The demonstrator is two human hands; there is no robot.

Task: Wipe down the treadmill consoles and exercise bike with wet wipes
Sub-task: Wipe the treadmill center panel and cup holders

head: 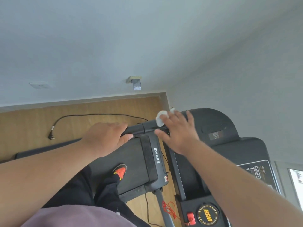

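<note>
White wet wipe [160,119] pressed on black handlebar [148,126] under spread right hand [178,133]; left hand [106,138] wraps bar's left end.

wood floor [101,108] | treadmill [141,161] | black cable [82,115]

white wipe [160,119], black treadmill [141,154] — orange-black shoe [120,171]

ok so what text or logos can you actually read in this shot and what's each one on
"HSM", white, followed by Chinese characters too small to read: on the side rail of the treadmill under the person's foot.
"HSM", yellow, in a round badge: on the nearer treadmill's console.
White arrow and slanted lettering in the framed label: too blurred to read.
Small sticker on the dark motor cover: unreadable.
</note>
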